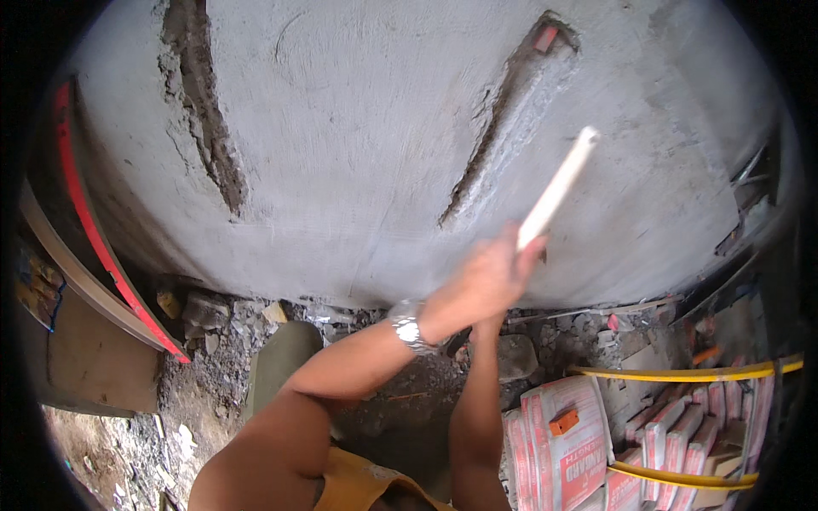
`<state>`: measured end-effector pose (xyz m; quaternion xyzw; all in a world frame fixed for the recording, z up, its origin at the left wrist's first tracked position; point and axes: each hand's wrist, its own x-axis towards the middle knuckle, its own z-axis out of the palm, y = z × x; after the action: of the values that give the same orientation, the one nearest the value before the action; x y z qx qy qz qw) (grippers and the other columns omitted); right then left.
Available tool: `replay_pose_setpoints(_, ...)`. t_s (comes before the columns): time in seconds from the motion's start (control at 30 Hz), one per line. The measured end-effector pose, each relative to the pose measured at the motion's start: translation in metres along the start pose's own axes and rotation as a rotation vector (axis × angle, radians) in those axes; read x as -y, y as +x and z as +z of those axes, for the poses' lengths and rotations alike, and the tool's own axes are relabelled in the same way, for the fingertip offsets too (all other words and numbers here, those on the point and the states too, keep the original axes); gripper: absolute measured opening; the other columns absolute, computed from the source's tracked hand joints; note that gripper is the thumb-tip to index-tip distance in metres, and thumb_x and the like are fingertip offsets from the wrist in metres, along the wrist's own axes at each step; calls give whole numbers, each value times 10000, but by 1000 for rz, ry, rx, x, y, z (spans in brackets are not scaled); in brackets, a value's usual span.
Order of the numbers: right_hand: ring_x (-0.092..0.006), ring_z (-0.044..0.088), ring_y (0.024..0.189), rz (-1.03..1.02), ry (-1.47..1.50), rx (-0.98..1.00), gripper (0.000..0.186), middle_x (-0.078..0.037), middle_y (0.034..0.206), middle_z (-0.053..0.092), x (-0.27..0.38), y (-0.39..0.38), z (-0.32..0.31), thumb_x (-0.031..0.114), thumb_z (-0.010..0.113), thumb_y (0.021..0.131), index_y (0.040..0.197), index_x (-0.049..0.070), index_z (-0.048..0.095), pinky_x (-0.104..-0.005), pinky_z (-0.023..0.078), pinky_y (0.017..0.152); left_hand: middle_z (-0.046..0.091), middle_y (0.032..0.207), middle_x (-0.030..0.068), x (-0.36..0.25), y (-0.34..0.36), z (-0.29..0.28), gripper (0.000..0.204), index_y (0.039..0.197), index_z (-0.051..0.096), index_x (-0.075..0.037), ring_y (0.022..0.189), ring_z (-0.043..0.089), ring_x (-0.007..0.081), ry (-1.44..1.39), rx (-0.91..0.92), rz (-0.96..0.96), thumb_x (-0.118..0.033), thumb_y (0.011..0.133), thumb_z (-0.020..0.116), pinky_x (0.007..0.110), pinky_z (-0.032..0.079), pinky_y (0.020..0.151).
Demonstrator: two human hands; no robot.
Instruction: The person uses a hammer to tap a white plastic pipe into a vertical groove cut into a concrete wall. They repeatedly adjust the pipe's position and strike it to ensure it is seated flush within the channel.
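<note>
My left hand (490, 277), with a metal watch (411, 328) on its wrist, is closed round a pale, slim stick or handle (558, 189) that slants up and right in front of the grey wall (341, 111). Motion blurs hand and stick. My right forearm (477, 409) rises from below, and its hand (486, 330) is mostly hidden behind the left, so its fingers do not show. Beyond the stick, a rough groove (490, 145) runs diagonally in the wall, with a small red piece (545, 38) at its upper end. Another ragged groove (200, 111) lies farther left.
Rubble (234, 328) lines the wall's foot. Pink-and-white bags (567, 451) stand at lower right with an orange block (563, 422) on top, near yellow bars (682, 373). A long red strip (89, 213) and a brown box-like object (102, 362) are at left.
</note>
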<state>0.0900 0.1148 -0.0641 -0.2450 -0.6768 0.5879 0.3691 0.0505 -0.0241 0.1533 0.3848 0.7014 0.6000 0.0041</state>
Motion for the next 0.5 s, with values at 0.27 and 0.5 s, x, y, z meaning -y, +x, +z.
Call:
replay_pose_setpoints(0.27, -143, 442, 386, 457, 108, -11, 312, 2, 554, 426, 42, -4, -8, 326, 598, 1068, 943, 49, 525, -334, 384, 373, 625, 678, 114, 53, -7, -122, 324, 1068, 623, -11, 564, 617, 249, 360, -281, 276, -329, 1016, 657, 380, 481, 513)
replay_pose_setpoints(0.5, -193, 545, 424, 454, -88, -83, 379, -61, 595, 555, 5, 3, -19, 362, 599, 1060, 1038, -16, 576, -357, 446, 405, 579, 982, 136, -21, 134, -240, 201, 1042, 618, -11, 876, 547, 275, 783, -793, 944, -198, 1070, 550, 404, 455, 806)
